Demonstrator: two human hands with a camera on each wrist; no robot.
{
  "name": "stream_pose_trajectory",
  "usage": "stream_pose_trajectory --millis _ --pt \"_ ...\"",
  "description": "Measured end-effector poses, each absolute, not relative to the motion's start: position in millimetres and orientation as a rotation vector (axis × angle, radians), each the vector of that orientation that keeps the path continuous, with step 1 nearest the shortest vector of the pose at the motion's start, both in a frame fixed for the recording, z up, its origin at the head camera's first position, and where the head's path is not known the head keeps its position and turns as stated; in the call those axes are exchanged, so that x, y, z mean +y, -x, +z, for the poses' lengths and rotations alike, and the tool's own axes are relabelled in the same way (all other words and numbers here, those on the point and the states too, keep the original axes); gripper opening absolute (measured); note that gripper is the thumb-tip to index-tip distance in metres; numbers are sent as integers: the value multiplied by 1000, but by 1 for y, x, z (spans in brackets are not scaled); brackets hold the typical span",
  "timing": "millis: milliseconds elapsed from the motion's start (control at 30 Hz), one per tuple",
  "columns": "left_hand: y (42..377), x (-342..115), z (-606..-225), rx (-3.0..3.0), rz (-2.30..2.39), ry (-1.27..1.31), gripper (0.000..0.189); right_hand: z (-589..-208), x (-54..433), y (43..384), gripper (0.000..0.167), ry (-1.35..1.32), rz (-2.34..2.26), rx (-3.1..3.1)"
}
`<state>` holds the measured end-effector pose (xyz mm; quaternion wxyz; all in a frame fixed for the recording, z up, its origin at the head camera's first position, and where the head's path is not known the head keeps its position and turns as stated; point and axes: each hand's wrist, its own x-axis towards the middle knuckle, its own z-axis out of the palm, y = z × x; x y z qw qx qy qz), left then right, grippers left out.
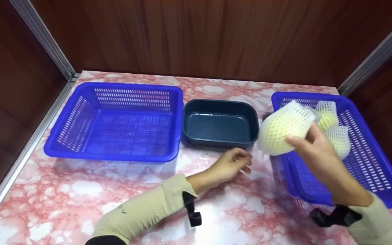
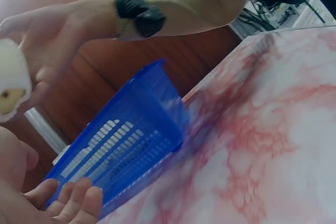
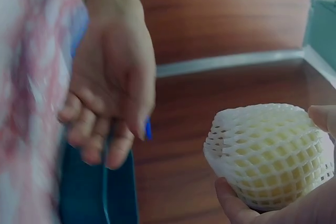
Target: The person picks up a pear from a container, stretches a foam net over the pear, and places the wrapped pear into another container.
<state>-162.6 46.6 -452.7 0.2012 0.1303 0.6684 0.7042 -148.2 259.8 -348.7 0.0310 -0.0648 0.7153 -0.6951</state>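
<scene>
A pale yellow fruit in a white foam net (image 1: 284,131) is held in my right hand (image 1: 322,158), thumb on its near side, raised by the left rim of the right blue basket (image 1: 379,149). The right wrist view shows the netted fruit (image 3: 270,156) from the side, its mesh stretched round it. In the left wrist view a small brown spot shows at the net's opening. My left hand (image 1: 228,166), fingers loosely bent and holding nothing, is over the table just in front of the dark teal tray (image 1: 219,139).
Two more netted fruits (image 1: 339,141) lie in the right basket. Another blue basket (image 1: 114,156), with only its bare bottom showing, stands to the left of the tray. Brown wood-grain panels (image 1: 196,37) with metal posts enclose the pink marbled table (image 1: 80,194).
</scene>
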Motion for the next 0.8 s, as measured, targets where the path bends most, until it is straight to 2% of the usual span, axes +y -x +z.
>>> stream_pose_trajectory --millis 300,467,800 --pt "162 91 -441 1844 1757 -405 22 -345 291 173 43 227 -2209 2260" --pt "157 117 -434 1716 1780 -306 13 -344 308 187 44 269 -2269 2191" --pt "147 147 -439 1688 1848 -204 22 -350 347 213 34 142 -2102 2272"
